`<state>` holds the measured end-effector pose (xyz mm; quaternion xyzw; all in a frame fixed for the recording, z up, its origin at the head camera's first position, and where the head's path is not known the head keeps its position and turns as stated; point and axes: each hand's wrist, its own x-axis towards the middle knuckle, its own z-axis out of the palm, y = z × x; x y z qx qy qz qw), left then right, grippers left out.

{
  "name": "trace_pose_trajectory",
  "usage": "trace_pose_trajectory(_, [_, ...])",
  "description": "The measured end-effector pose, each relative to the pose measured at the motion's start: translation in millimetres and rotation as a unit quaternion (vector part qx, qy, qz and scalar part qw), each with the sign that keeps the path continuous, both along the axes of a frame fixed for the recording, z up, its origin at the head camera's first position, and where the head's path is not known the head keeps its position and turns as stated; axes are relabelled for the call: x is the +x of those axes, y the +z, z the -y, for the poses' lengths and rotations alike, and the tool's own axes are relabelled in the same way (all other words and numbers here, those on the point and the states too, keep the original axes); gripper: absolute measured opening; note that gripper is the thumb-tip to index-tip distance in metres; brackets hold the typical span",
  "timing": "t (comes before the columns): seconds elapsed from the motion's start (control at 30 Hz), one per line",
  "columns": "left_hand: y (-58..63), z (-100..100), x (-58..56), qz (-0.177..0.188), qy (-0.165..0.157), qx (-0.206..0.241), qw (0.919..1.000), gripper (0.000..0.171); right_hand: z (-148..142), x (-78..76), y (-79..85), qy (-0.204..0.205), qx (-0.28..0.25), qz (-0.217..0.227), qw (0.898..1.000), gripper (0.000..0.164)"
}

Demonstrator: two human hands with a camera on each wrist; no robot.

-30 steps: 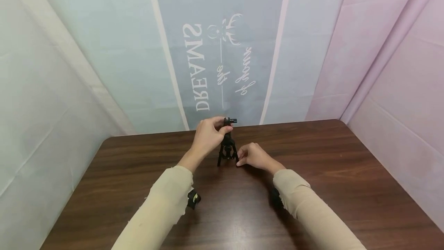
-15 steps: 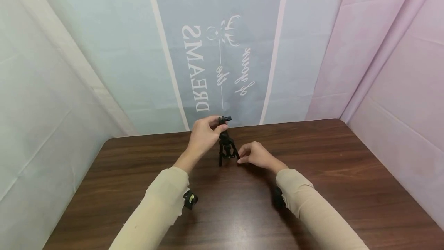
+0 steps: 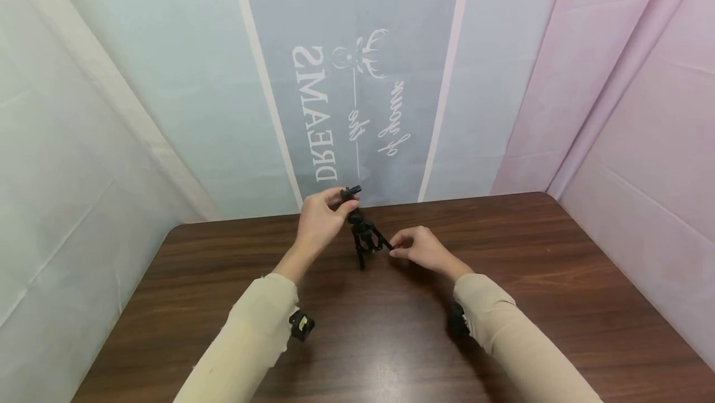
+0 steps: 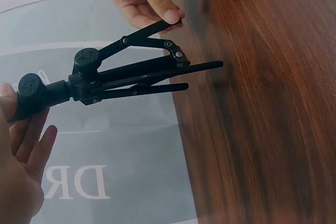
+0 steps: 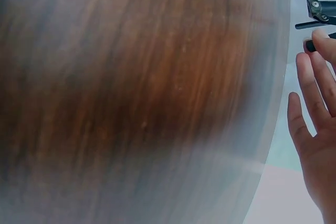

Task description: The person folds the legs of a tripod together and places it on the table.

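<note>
r wrist cam: tripod (image 5: 314, 6) cropped, tbl (image 5: 152, 77) blurred

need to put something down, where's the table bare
Right of the right sleeve, to the table's right edge; left of the left sleeve; also between the two, in front of the tripod. Crowded: back middle, where left hand and right hand hold it.

lettered backdrop (image 3: 374, 95) behind brown table (image 3: 385, 322)

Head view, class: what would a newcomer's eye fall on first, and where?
Most likely the black tripod, tilted just below mid-picture, its upper part held by the left hand and one leg's end pinched by the right hand. Next, probably the white lettering running sideways on the backdrop beyond.
</note>
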<state>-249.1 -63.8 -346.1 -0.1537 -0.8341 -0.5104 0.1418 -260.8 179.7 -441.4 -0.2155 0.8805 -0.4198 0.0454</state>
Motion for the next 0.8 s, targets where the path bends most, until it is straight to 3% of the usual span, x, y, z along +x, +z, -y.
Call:
trace_pose_trajectory(0.23, [-3.8,2.7,4.9,0.018,0.02,0.075,0.9968,0.018,0.5,4.6,2.0,-0.012,-0.011,-0.002,1.0,0.01])
trace_pose_trajectory(0.43, [-8.4,3.9,6.8,0.004,0.029,0.129,0.9912,0.02,-0.7,10.2,5.5,-0.025,-0.027,-0.017,0.999,0.011])
trace_pose_trajectory(0.57, [-10.9,6.1,7.9,0.0,0.043,0.182,0.9824,0.022,-2.5,12.0,8.4,-0.039,-0.049,-0.034,0.997,0.011])
trace_pose_trajectory(0.8, [-17.4,10.1,10.4,0.012,0.067,0.273,0.9597,0.023,-3.0,14.3,15.9,-0.059,-0.093,-0.071,0.991,0.008])
